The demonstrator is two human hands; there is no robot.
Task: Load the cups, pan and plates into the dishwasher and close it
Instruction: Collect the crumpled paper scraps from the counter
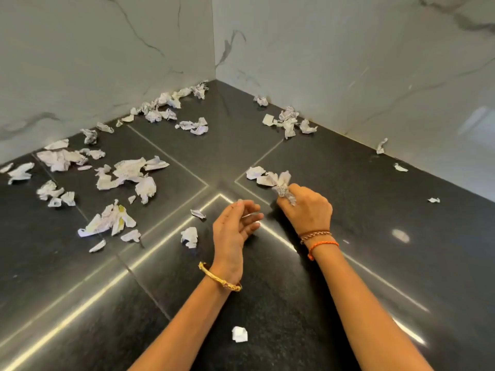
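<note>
No cups, pan, plates or dishwasher show anywhere in this view. What the person has in hand is a crumpled paper scrap [283,189], pinched in the curled fingers of the right hand [308,210], which sits low over the dark floor [348,263] just right of centre. The scrap pokes up past the knuckles, and just beyond it on the far side lie two more white scraps [258,174], close to it.

The left hand [235,223] hovers just beside the right, on its left, palm turned inward, fingers relaxed and loosely bent, holding nothing. A gold bangle [219,279] circles the left wrist; orange and brown thread bands [318,241] wrap the right wrist.

Further out, a small torn piece [189,236] lies just left of the left hand, and another white bit [239,334] rests on the near floor between the forearms. A thick scatter of crumpled paper [128,172] covers the left side of the floor. More paper lies bunched along the foot of the left marble wall [107,49] and beside the right marble wall [348,62], towards the far corner.
</note>
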